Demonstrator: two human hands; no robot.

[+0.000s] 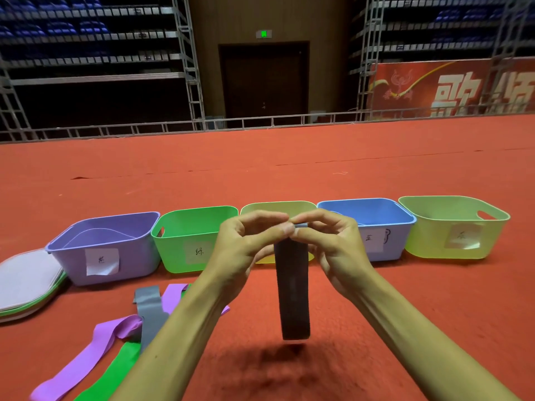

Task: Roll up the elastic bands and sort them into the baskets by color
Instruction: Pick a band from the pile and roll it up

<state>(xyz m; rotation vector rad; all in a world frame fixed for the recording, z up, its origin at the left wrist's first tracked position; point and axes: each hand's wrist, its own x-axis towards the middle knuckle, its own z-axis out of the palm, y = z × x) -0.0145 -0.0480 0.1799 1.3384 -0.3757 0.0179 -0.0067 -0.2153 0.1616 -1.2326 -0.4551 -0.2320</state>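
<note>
The left hand (249,241) and right hand (330,241) both pinch the top end of a dark gray band (292,290), which hangs straight down between them above the red floor (376,328), in front of the yellow basket (278,206).

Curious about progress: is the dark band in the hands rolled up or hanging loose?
Mostly loose: the left hand and right hand pinch its top end, while the dark band hangs straight down, unrolled.
</note>
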